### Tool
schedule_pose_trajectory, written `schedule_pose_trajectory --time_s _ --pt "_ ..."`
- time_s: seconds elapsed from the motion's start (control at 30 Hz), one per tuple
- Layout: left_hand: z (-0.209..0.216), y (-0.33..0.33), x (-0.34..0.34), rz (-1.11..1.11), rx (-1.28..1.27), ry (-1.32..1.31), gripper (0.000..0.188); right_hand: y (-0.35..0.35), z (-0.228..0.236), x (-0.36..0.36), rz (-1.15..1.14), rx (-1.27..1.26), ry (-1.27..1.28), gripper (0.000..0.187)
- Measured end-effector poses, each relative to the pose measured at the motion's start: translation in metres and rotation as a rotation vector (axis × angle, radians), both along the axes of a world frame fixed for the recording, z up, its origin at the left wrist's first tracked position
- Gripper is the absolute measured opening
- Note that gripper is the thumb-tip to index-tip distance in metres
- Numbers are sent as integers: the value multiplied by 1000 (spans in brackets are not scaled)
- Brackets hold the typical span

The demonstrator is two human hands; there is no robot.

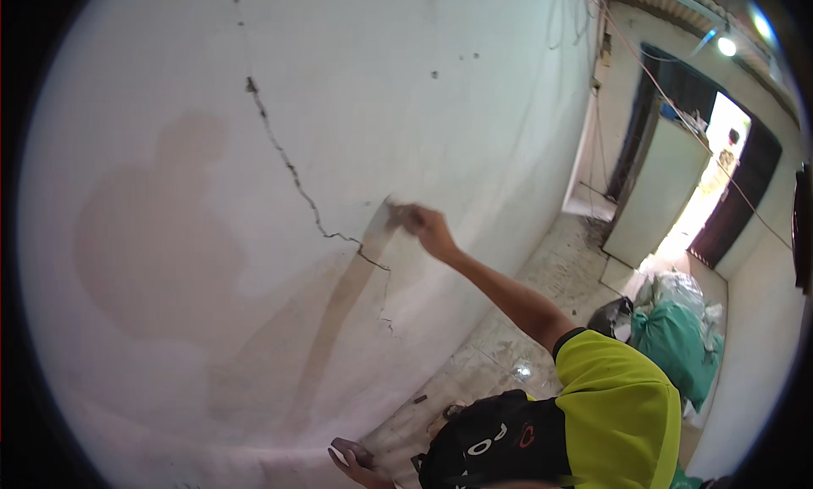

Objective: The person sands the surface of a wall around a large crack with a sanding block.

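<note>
A pale plastered wall (423,142) with a dark, jagged crack (292,169) fills the left and middle of the head view. My right hand (432,231) is closed around a small flat-bladed tool that looks like a scraper (391,214). Motion blurs its blade, which is at the wall just above the crack's lower end. Low in the picture, near the wall's foot, my left hand (364,472) holds a brownish lump (351,449) between thumb and fingers. What the lump is made of I cannot tell.
Green and clear plastic sacks (677,345) are heaped on the tiled floor (500,345) at right. Beyond them a pale cabinet (660,193) stands by a bright doorway, with a person (728,154) outside. Cables (644,57) hang across the upper right.
</note>
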State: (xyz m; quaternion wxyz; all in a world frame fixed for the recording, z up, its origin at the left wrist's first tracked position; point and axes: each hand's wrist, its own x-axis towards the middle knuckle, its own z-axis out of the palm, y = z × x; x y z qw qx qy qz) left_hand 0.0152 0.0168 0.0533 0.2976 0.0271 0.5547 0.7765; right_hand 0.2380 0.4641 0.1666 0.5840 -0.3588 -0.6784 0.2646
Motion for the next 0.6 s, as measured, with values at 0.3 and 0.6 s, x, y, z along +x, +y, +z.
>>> schedule_pose_trajectory --time_s 0.3,0.6 --pt "20 68 27 -536 108 299 26 -56 91 98 -222 123 -35 29" --pt "20 81 33 -614 150 214 29 11 114 75 -357 299 -85 56"
